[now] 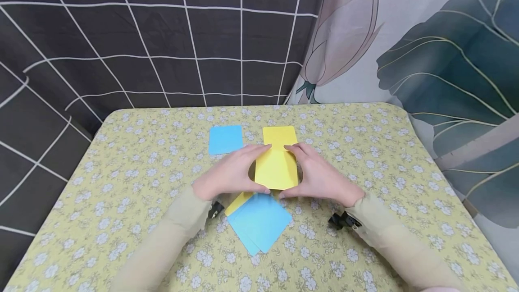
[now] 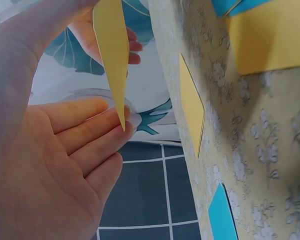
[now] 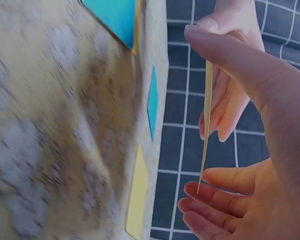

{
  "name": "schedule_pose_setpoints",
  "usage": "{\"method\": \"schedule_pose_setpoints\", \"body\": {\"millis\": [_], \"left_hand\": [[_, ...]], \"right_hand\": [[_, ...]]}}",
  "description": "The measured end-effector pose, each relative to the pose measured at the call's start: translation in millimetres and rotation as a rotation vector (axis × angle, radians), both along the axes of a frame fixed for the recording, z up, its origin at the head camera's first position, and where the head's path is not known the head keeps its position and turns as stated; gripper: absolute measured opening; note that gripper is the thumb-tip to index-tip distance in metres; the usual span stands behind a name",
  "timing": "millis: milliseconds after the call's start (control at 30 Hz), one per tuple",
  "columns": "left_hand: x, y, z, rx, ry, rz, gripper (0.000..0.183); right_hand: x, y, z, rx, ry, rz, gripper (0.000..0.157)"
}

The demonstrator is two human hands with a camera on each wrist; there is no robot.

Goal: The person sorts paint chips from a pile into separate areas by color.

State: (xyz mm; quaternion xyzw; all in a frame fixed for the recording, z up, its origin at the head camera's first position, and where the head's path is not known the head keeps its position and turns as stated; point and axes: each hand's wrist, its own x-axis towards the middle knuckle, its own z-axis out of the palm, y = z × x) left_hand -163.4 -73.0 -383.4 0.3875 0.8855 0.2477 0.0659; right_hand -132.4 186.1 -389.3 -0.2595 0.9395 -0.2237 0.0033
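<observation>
Between both hands, a yellow square card (image 1: 276, 172) is held raised above the tabletop. My left hand (image 1: 232, 172) grips its left side, thumb at the near edge and fingers toward the far edge. On the opposite side my right hand (image 1: 322, 175) holds it in the same way. Seen almost edge-on in the right wrist view, the held card (image 3: 207, 115) looks thin and flat. Beyond it, another yellow card (image 1: 279, 134) lies on the table, partly overlapped in the head view.
A blue card (image 1: 225, 139) lies at the back, left of the yellow one. Closer to me, fanned blue cards (image 1: 261, 223) rest over a yellow card (image 1: 236, 203). A floral cloth covers the table (image 1: 134, 202); a dark gridded curtain (image 1: 162, 35) hangs behind.
</observation>
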Motion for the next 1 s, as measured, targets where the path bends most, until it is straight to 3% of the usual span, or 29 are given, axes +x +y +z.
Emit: {"method": "schedule_pose_setpoints", "body": {"millis": [300, 600, 1000], "left_hand": [[-22.7, 6.9, 4.1, 0.022, -0.007, 0.011, 0.107], [-46.8, 18.6, 11.3, 0.088, -0.008, 0.036, 0.108], [-75.2, 31.9, 10.0, 0.096, -0.035, 0.089, 0.107]], "right_hand": [[-23.6, 5.3, 7.4, 0.009, 0.0, -0.007, 0.122], [-50.4, 11.9, 14.3, -0.048, 0.024, -0.005, 0.117], [-83.1, 20.9, 21.3, 0.014, 0.022, -0.043, 0.118]]}}
